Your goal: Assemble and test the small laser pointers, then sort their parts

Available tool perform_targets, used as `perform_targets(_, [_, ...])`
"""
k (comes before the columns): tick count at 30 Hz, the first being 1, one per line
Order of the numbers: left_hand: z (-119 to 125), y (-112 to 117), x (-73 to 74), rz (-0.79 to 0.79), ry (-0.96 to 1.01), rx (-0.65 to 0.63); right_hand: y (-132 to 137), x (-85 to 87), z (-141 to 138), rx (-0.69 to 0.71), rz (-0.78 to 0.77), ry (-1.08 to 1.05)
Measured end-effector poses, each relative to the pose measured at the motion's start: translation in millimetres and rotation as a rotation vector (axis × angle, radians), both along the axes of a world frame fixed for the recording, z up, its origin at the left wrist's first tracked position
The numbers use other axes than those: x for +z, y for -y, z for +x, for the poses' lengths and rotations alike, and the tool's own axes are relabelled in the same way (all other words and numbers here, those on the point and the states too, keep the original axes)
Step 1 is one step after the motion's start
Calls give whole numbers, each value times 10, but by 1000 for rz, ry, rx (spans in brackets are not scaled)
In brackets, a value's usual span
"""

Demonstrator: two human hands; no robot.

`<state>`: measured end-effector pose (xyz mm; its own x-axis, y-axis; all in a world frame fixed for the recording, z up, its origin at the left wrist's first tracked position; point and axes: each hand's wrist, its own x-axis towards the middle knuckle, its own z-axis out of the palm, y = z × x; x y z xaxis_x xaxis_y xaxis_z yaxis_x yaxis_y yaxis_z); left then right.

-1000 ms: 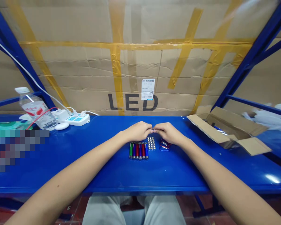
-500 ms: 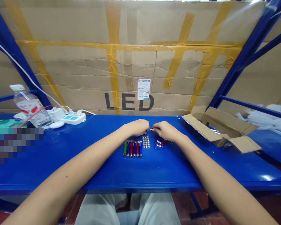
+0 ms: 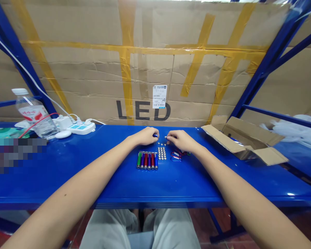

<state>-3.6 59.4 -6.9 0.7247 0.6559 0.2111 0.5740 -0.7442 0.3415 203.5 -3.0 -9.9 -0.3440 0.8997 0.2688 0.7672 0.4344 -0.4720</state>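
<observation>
My left hand [image 3: 147, 136] is closed around a small blue metal tube [image 3: 155, 135], its end showing past the fingers. To its right, my right hand [image 3: 180, 140] pinches a small silver disc [image 3: 166, 137] like a button cell between thumb and finger. The hands are a little apart. Below them, silver button cells [image 3: 162, 153] lie in neat rows, with a few loose ones [image 3: 161, 144] just above. Mini flashlights [image 3: 147, 161] in green, blue, purple and red stand side by side left of the cells. Small carabiner clips [image 3: 176, 156], red and blue, lie beneath my right hand.
An open cardboard box [image 3: 245, 140] with shiny pieces inside sits on the right of the blue table [image 3: 114, 188]. At left are a plastic bottle [image 3: 36, 114] and a white power strip [image 3: 82, 127]. A large cardboard carton [image 3: 93, 79] marked LED stands behind.
My hands have drawn apart, the left moving slightly left. The tube's blue end and the loose cells between the hands now show. The view has shifted slightly.
</observation>
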Motion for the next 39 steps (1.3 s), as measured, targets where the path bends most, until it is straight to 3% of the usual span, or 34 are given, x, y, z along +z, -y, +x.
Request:
perform_targets(8, [155, -8, -34, -134, -52, -18, 27, 11, -31, 35, -13, -7])
perform_targets(35, [78, -21, -24, -271, -43, -71, 65, 23, -85, 85, -5, -42])
perform_targets(39, [-63, -17, 62, -223, 12, 43, 56, 59, -38, 32, 60, -96])
